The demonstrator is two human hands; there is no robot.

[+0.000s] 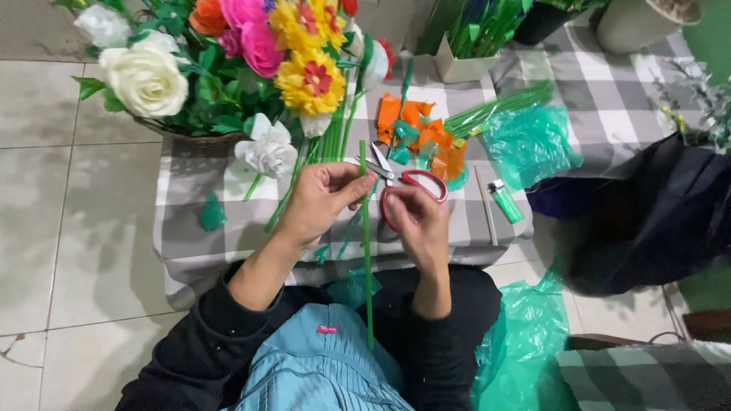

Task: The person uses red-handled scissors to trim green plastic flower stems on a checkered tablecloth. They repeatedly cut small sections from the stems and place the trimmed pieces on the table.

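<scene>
In the middle of the frame, the left hand (324, 202) pinches a long thin green stick (366, 243) between the thumb and the first fingers. The stick stands almost straight up and down in the picture. Its top is just above the fingers and its bottom end reaches down over the blue top (320, 365) at the bottom of the frame.

Just to the right of the stick, the right hand (419, 224) is curled shut around the red handles of a pair of scissors (400, 183). The silver blades point to the upper left and are a little open, close to the stick and to the left thumb.

Both hands are over a small table with a grey and white checked cloth (228, 221). In the upper left of the frame sits a basket of paper flowers (228, 68) in white, pink, orange and yellow. Above the scissors lie orange paper scraps (419, 129). To their right is a bundle of green sticks (499, 106) next to a crumpled green plastic bag (529, 144). A green lighter (505, 200) lies at the right edge of the table. Another green plastic bag (525, 342) lies on the floor at the lower right.
</scene>
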